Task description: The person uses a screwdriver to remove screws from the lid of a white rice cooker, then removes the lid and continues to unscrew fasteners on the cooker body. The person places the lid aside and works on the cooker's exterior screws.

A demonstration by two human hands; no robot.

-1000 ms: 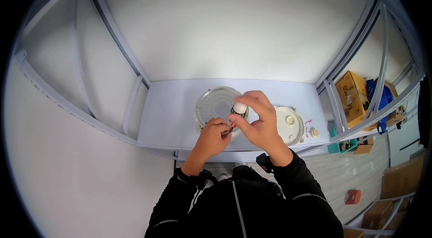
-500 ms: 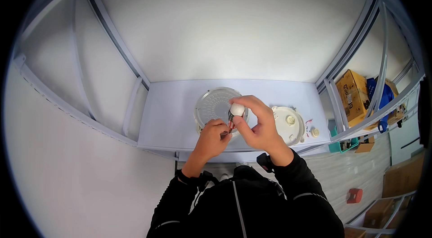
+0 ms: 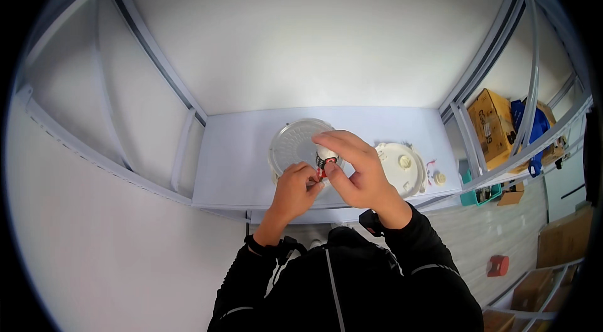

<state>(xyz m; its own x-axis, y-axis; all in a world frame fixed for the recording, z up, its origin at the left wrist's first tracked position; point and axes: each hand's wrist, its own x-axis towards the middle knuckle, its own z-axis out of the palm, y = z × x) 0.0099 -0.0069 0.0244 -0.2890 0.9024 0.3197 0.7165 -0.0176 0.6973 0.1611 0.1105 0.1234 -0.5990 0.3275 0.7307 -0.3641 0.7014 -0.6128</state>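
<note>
From my remote seat the scene is bright and evenly lit, soft diffuse light from above, no harsh glare on the pale table. Only a faint shadow sits just below the fingers, which are sharp enough; the small piece between them is too tiny to resolve. Beyond them, straight frame bars bow strongly, and black vignette rings the rim.

Small white rounded part w/ dark base and red bit, pinched betw. left hand and right hand, held above pale tabletop, just in front of round clear ribbed plastic cover lying flat.
</note>
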